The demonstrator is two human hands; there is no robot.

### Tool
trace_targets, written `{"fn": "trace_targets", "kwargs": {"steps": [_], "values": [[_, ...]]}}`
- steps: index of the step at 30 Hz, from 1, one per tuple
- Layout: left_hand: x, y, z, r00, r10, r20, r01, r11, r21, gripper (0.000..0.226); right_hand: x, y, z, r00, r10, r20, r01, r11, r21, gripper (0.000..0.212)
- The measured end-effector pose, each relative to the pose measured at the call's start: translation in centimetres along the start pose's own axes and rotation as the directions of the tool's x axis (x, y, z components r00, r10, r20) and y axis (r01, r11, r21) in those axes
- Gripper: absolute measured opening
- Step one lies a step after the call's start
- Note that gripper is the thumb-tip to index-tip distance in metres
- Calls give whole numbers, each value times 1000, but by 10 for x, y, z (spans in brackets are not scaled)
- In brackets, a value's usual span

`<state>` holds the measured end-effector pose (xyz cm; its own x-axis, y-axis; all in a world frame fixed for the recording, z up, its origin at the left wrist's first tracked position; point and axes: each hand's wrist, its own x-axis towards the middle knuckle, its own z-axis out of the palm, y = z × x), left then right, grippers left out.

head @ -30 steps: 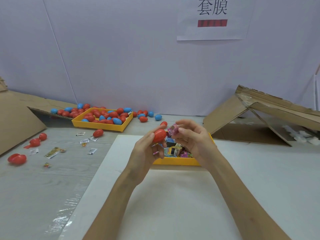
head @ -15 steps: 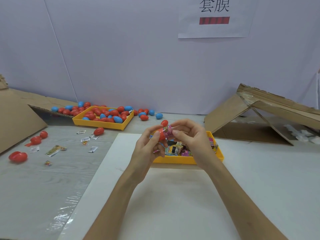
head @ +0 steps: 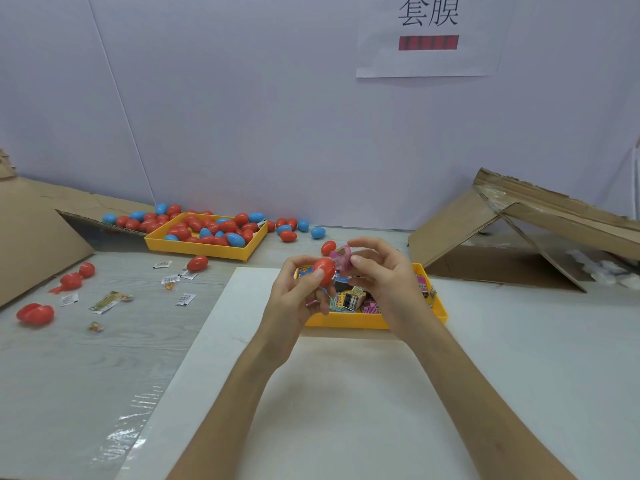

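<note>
A white board (head: 346,393) is covering the grey table (head: 104,358) under a plain wall (head: 242,116); above it the left hand (head: 294,299) is pinching a red egg-shaped plastic capsule (head: 323,270), and at its 2 o'clock the right hand (head: 388,282) is pinching a small pink crinkly packet (head: 341,255) against the capsule, both hovering over the yellow plastic tray (head: 346,322) of packets. The springy packet is probably threatening to pop out into the tray

A yellow tray (head: 207,252) heaped with red and blue eggs (head: 221,232) sits at the counter's (head: 69,375) far left; loose sachets (head: 185,299) and opened red shells (head: 35,314) lie before it; folded cardboard (head: 519,216) leans at right; a paper sign (head: 427,36) hangs on the wall.
</note>
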<state>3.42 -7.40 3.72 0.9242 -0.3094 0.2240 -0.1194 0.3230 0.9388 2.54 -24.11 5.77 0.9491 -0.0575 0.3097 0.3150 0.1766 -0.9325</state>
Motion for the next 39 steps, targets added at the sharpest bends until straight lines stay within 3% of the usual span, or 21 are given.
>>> {"fn": "trace_targets", "kwargs": {"steps": [2,5,11,16,21,27,34,39], "values": [[0,0,-1,1000,-1,5,1,1000,3,25,1,-1,-1,998,70,-3,-70,994,79,26],[0,1,-1,1000,9,0,-9,1000,8,34,3,-1,-3,990,142,0,-140,979,148,26],[0,1,-1,1000,6,-6,-6,1000,29,40,2,-2,-4,985,167,51,-175,941,289,29],[-1,0,1,999,-27,-26,27,1000,2,39,2,-3,-2,994,97,58,-109,959,263,32],[-2,2,2,1000,-1,20,1,1000,-25,31,-2,-7,-4,978,101,181,-151,945,292,29],[-3,1,5,992,78,-96,-70,994,81,24,-2,-5,-2,961,110,253,-169,960,224,24],[-2,-1,4,981,121,-150,-99,984,147,34,1,3,1,974,81,210,-110,986,129,23],[-3,2,4,981,125,-148,-106,986,129,22,1,5,1,986,75,149,-86,994,70,22]]}}
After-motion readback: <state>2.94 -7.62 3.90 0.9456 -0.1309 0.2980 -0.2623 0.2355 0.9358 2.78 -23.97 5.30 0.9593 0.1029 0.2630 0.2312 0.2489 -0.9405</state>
